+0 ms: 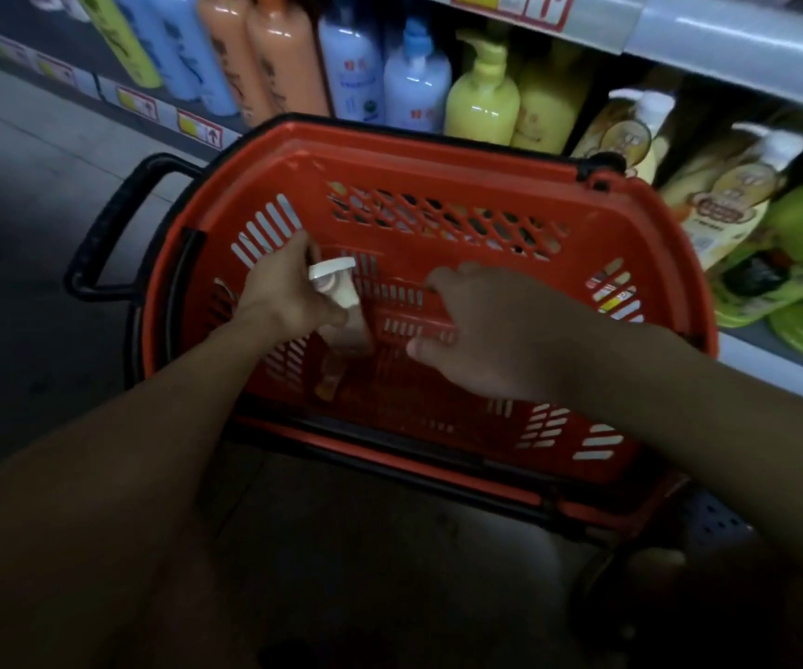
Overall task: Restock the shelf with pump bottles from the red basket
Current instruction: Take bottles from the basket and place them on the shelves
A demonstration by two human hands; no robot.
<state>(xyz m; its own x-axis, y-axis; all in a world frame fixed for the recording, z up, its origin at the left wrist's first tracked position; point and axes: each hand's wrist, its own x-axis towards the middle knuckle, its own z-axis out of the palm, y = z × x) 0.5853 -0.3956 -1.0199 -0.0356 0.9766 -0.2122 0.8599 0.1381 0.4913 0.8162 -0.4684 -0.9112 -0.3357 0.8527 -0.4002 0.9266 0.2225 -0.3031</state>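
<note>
The pump bottle (341,301) is inside the red basket (438,152), near its left side, with the white pump head on top and the pale body going down toward the basket floor. The left hand (283,292) holds it at the neck, with the fingers curled around the part just under the pump. The right hand (491,330) is also inside the basket, beside the bottle but not touching it; its fingers are loosely spread and hold nothing. I think the step now is to lift the bottle out. To do it well, the grip should be on the neck or body, not on the pump head, which may turn or press down. The right hand could support the body from below. The shelf (737,55) with yellow bottles (484,103) is just behind the basket.
</note>
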